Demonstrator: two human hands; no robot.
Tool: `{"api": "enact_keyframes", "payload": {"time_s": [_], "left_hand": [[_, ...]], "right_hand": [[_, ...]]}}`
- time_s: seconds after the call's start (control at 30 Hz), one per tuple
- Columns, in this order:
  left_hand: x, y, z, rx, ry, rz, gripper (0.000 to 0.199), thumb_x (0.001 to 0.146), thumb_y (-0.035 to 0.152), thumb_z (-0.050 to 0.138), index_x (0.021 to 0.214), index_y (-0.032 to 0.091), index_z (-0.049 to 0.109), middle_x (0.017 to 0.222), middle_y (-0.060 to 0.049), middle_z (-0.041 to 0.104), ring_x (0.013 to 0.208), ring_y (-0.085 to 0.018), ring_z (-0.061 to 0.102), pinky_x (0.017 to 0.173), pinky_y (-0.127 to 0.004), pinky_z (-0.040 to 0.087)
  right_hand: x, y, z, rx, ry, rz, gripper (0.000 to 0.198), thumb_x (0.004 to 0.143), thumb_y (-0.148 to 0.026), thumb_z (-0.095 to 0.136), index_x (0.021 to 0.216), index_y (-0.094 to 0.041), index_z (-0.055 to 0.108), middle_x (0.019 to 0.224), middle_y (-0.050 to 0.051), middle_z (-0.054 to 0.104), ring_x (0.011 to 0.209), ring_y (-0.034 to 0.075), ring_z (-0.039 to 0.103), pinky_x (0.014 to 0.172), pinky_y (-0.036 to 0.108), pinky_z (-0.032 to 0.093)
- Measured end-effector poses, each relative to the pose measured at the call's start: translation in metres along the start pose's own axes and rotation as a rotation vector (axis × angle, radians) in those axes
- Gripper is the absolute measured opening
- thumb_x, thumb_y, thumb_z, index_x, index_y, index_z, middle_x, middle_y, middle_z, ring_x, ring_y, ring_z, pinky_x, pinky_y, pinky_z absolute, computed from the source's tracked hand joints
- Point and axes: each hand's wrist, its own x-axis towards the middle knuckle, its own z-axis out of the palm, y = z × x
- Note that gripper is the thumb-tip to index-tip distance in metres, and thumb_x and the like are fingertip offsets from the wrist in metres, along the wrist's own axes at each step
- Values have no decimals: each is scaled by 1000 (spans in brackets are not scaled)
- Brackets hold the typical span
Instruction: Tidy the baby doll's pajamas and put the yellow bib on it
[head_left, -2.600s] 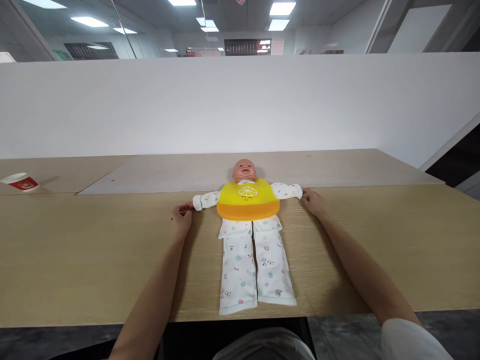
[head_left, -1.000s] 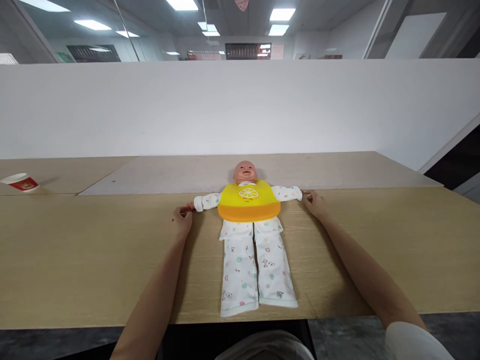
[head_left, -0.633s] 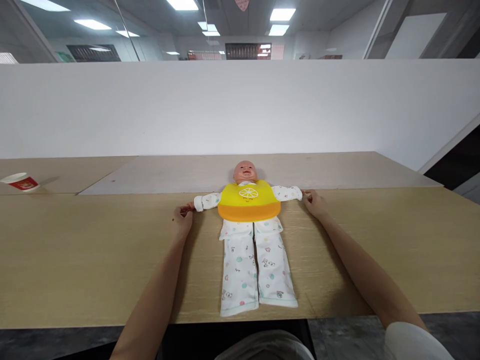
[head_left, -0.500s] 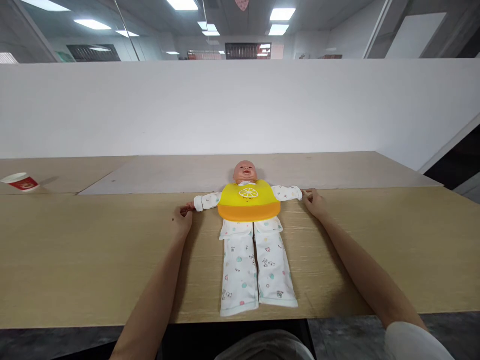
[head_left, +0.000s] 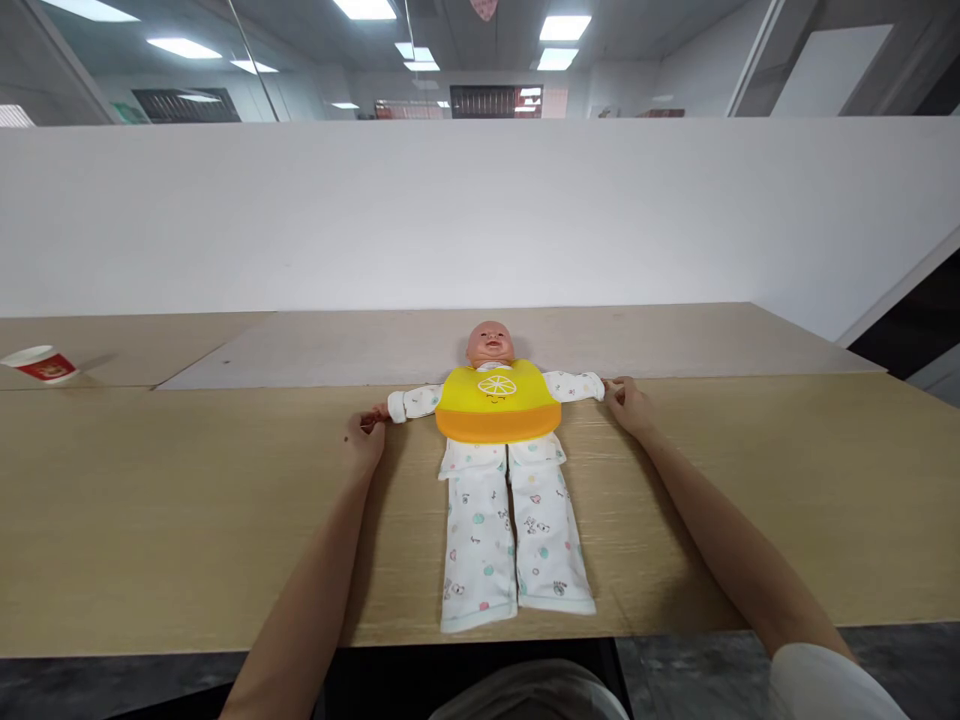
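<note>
A baby doll (head_left: 490, 343) lies on its back on the table, head away from me, arms stretched out sideways. Over its chest lies a yellow bib (head_left: 517, 385) with a lemon-slice print and an orange pocket along the bottom. White patterned trousers (head_left: 480, 540) cover its legs, and the sleeves match. My left hand (head_left: 366, 437) is closed on the doll's hand at the left sleeve cuff. At the other cuff, my right hand (head_left: 631, 405) pinches the doll's other hand, which my fingers mostly hide.
A red and white paper cup (head_left: 46, 366) stands at the far left of the wooden table (head_left: 187, 520). A grey board (head_left: 337, 345) lies along the back, against a white partition (head_left: 480, 220) with glass above. The table's front edge is close to me.
</note>
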Motion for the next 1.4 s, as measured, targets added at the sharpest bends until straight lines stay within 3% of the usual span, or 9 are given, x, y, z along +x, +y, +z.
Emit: {"api": "enact_keyframes", "payload": {"time_s": [0.17,0.57,0.83,0.97,1.1,1.23,1.4], "left_hand": [[-4,7,-4,-8,-6,-1,15,74,17,56,89,17,58,94,-10,68,86,-22,64,77,-37,51],[-7,11,-5,2,-3,-26,15,75,18,54,90,17,57,95,-9,67,89,-24,64,81,-39,51],[-9,16,-7,-8,-4,-25,13,74,16,55,87,18,57,94,-10,67,89,-24,64,81,-37,52],[-9,14,-7,-1,-13,-27,13,75,17,55,88,18,56,93,-8,67,87,-22,64,81,-37,51],[-8,14,-5,-1,-4,-26,12,76,17,54,88,19,55,94,-8,67,90,-22,64,81,-35,51],[-9,15,-6,11,3,-39,12,75,18,56,87,19,55,92,-7,67,89,-24,64,80,-37,51],[-8,12,-5,-14,-2,-16,9,76,19,56,85,20,54,93,-7,67,90,-24,64,81,-37,52]], "right_hand": [[-1,0,1,-8,-25,-59,29,85,-27,48,112,-18,57,80,6,69,75,20,63,64,27,40],[-1,-2,0,8,17,3,34,85,-28,49,117,-15,53,84,8,69,76,20,63,64,26,40],[0,2,3,14,20,-27,37,83,-27,50,118,-14,53,82,7,68,73,20,62,63,27,41],[0,6,6,15,16,-80,28,84,-28,47,108,-17,57,82,6,68,73,20,62,64,27,42],[1,8,7,37,49,-63,34,84,-31,47,114,-16,54,82,7,69,72,20,61,64,27,42],[1,8,7,40,19,-94,28,84,-30,46,107,-18,58,83,6,69,72,18,61,65,27,43],[1,8,7,50,34,-51,35,85,-32,47,114,-16,54,83,7,69,73,20,62,64,27,42]]}}
